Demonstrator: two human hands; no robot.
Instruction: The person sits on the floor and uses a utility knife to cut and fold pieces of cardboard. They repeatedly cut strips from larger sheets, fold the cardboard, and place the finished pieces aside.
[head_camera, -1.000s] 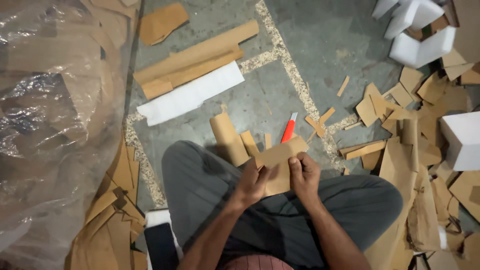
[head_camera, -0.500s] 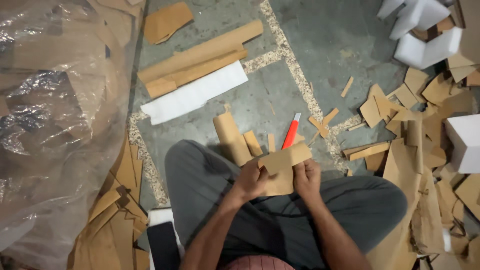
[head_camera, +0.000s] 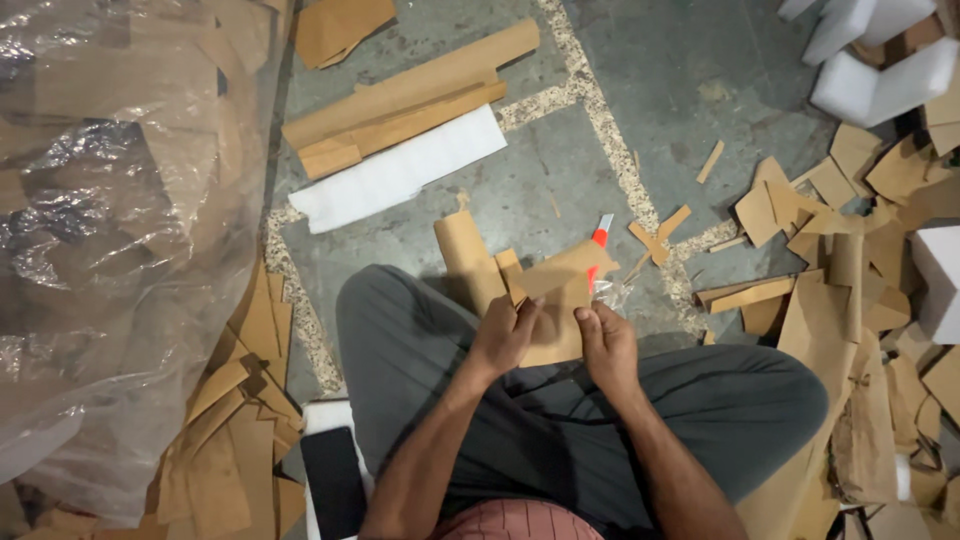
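I sit cross-legged in grey trousers (head_camera: 420, 350) on a concrete floor. Both hands hold one brown cardboard piece (head_camera: 560, 290) over my lap. My left hand (head_camera: 505, 335) pinches its left edge. My right hand (head_camera: 607, 340) grips the right edge, fingers curled on the card. A red and white cutter (head_camera: 600, 240) lies on the floor just beyond the piece, partly hidden by it. A rolled cardboard strip (head_camera: 468, 258) lies against my left knee.
A large clear plastic bag (head_camera: 120, 220) of cardboard fills the left. Long cardboard rolls (head_camera: 410, 100) and a white foam sheet (head_camera: 400, 170) lie ahead. Cardboard scraps (head_camera: 860, 250) and white foam blocks (head_camera: 880, 70) crowd the right. A dark phone (head_camera: 335, 480) rests on white foam beside my left hip.
The cardboard piece has been turned and raised slightly between my hands, covering more of the cutter. My view has shifted a little.
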